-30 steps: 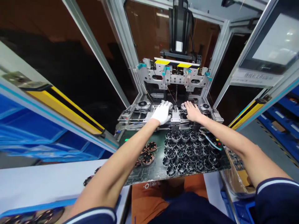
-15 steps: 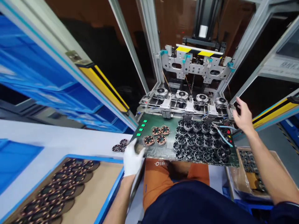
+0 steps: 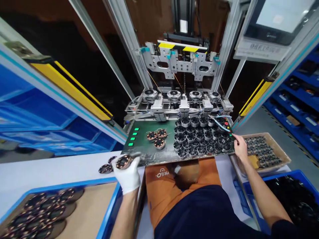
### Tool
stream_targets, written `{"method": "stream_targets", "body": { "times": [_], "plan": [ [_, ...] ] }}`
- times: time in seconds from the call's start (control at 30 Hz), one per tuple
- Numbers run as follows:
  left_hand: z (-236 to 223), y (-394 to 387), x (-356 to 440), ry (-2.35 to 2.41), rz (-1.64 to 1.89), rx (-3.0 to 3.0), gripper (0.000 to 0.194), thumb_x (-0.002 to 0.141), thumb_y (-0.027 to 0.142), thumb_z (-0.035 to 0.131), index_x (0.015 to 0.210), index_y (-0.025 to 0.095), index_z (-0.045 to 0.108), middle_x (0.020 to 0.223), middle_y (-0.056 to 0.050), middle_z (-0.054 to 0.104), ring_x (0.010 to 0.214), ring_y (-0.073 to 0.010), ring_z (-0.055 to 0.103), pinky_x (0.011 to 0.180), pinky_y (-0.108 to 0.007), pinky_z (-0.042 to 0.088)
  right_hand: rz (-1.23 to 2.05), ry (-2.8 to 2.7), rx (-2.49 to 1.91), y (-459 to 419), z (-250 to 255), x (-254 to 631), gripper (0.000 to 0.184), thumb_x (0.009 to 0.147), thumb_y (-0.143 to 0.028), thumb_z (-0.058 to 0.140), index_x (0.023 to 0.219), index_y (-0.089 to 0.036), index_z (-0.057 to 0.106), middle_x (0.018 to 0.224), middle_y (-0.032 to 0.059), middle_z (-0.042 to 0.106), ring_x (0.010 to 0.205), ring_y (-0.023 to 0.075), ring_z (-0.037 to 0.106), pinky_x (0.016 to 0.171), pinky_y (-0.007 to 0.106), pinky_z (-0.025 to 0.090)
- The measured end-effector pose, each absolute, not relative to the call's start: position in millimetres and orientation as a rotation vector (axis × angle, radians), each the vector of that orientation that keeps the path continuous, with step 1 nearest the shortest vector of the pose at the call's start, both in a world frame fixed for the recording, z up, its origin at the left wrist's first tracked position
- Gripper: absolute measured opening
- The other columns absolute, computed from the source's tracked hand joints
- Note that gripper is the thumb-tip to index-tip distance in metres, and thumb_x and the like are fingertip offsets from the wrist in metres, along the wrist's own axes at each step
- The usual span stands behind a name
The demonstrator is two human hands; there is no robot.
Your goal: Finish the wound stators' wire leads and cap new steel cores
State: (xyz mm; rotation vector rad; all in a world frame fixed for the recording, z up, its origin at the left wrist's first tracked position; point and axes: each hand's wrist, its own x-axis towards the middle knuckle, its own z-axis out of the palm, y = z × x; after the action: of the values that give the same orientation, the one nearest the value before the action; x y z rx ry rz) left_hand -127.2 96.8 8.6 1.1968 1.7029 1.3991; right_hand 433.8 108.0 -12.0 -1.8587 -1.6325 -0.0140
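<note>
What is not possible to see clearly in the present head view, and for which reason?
In the head view:
Wound ring: slightly blurred, partly covered by the gloved left hand.
Right hand: whether it presses a button is too small to tell.
Label below the screen: writing blurred.
Blue-rimmed tray: cut off by the left and bottom edges.
Dark parts: crowded together, partly hidden by the sleeve.

Room on my left, crowding on my right
I can cross the green plate [image 3: 144,146] left of the copper-wound rings [image 3: 159,145]; packed black rings [image 3: 199,136] and pliers [image 3: 221,125] block its right half.
</note>
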Motion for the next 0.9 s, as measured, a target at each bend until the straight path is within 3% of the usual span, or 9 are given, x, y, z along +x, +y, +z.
{"method": "stream_targets", "body": {
  "times": [0.17,0.27,0.33,0.43,0.5,0.6,0.73,0.83,0.9],
  "plan": [
    [12.5,23.6,-81.3,1.524,1.442,0.996,0.061,0.075,0.051,0.090,0.124,0.022,0.070,0.094,-0.003,0.076,0.077,-0.0219,0.070,0.079,-0.040,0.063,-0.088,-1.729,-1.855,108.8,23.2,431.2,0.037,0.112,-0.045,0.077,0.138,-0.019,0.074,0.141,0.0114,0.075,0.124,0.0278,0.075,0.109,0.052,0.067],
    [31.8,-14.6,-52.7,1.246,1.315,0.877,0.071,0.079,0.049,0.096,0.139,0.022,0.070,0.093,-0.003,0.077,0.075,-0.0190,0.068,0.074,-0.034,0.059,-0.177,-1.751,-1.774,90.9,51.5,411.7,0.031,0.118,-0.041,0.059,0.136,-0.022,0.077,0.135,0.0146,0.077,0.129,0.0352,0.074,0.117,0.067,0.062],
    [48.3,-32.9,-40.1,1.065,1.246,0.819,0.079,0.082,0.046,0.098,0.151,0.023,0.066,0.094,-0.004,0.079,0.079,-0.0200,0.071,0.075,-0.033,0.059,-0.231,-1.742,-1.675,67.3,70.9,380.9,0.042,0.120,-0.036,0.043,0.145,-0.026,0.075,0.140,0.0179,0.075,0.136,0.0400,0.071,0.119,0.073,0.059],
    [66.9,-51.7,-27.3,0.867,1.165,0.784,0.083,0.085,0.044,0.098,0.158,0.025,0.063,0.095,-0.004,0.079,0.076,-0.0186,0.069,0.076,-0.034,0.060,-0.205,-1.981,-1.242,23.9,101.8,312.1,0.039,0.111,-0.032,0.069,0.148,-0.040,0.075,0.149,0.0110,0.075,0.139,0.0383,0.072,0.118,0.063,0.063],
    [73.0,-60.4,-20.7,0.784,1.090,0.786,0.081,0.085,0.043,0.098,0.158,0.030,0.066,0.096,-0.004,0.080,0.074,-0.0197,0.068,0.072,-0.035,0.059,-0.197,-2.240,-0.706,3.6,123.7,265.3,0.053,0.102,-0.027,0.085,0.149,-0.048,0.074,0.143,0.0038,0.079,0.132,0.0344,0.076,0.108,0.052,0.068],
    [77.1,-70.3,-14.6,0.739,1.005,0.796,0.076,0.083,0.044,0.100,0.154,0.035,0.073,0.097,-0.004,0.080,0.078,-0.0225,0.069,0.070,-0.036,0.060,-0.225,-2.483,-0.371,-2.8,150.7,223.2,0.053,0.109,-0.019,0.077,0.154,-0.047,0.072,0.133,-0.0005,0.084,0.126,0.0273,0.079,0.104,0.045,0.068],
    [81.2,-77.4,-14.6,0.771,1.016,0.789,0.068,0.081,0.048,0.101,0.143,0.030,0.079,0.104,-0.005,0.082,0.086,-0.0232,0.073,0.083,-0.039,0.063,0.053,-2.559,-0.332,0.6,159.0,224.3,0.041,0.114,-0.014,0.064,0.148,-0.033,0.077,0.104,0.0038,0.085,0.088,0.0227,0.077,0.074,0.040,0.063],
    [79.4,-75.6,-14.1,0.962,1.153,0.975,0.048,0.076,0.038,0.105,0.118,0.027,0.084,0.107,-0.006,0.083,0.100,-0.0275,0.077,0.095,-0.041,0.062,0.464,-2.441,-0.358,-14.7,146.2,223.9,0.017,0.115,-0.023,0.068,0.124,-0.028,0.082,0.106,0.0089,0.083,0.093,0.0240,0.078,0.075,0.039,0.065],
    [74.1,-72.9,-9.5,1.024,1.270,1.083,0.046,0.071,0.030,0.108,0.108,0.028,0.082,0.106,-0.004,0.082,0.098,-0.0257,0.076,0.095,-0.040,0.060,0.945,-2.101,-0.419,-32.5,131.8,208.5,0.016,0.118,-0.033,0.065,0.107,-0.027,0.075,0.109,0.0095,0.082,0.089,0.0224,0.078,0.074,0.037,0.068]
  ]
}}
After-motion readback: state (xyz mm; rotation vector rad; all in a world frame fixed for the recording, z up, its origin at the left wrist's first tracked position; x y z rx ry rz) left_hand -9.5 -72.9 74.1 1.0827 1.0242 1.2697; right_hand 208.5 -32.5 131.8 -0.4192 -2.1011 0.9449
